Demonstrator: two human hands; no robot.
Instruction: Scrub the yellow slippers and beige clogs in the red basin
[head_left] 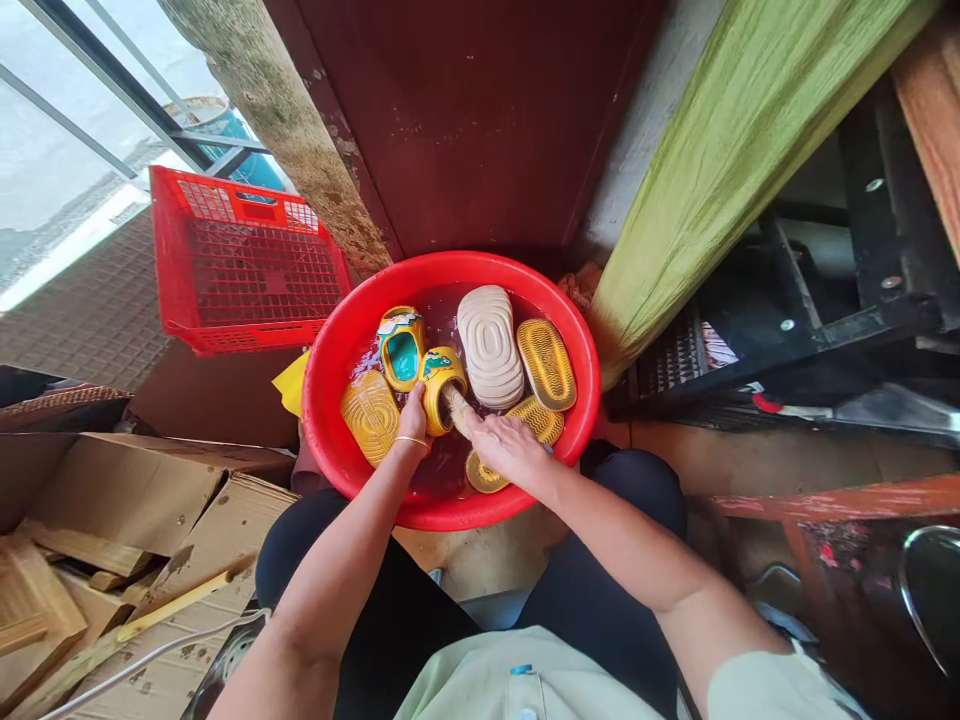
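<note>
A red basin (324,430) of water stands between my knees, with several slippers in it. My left hand (414,415) grips a yellow child's slipper (441,365) with a green picture on its strap. My right hand (506,445) is closed on a tan, narrow scrubbing brush (456,408), whose end reaches into that slipper's opening. Beside it lies the matching yellow slipper (401,345) with a teal insole. A cream slipper (491,345) floats sole up near the middle. Yellow soles (546,365) show at the right, partly hidden by my right hand, and another yellow sole (371,418) at the left.
A red plastic crate (251,265) sits beyond the basin on the left. Opened cardboard (157,490) and wood pieces (45,590) lie at my left. A dark red panel (480,120) rises behind the basin. A green curtain (697,170) hangs at the right, beside a black metal frame (840,270).
</note>
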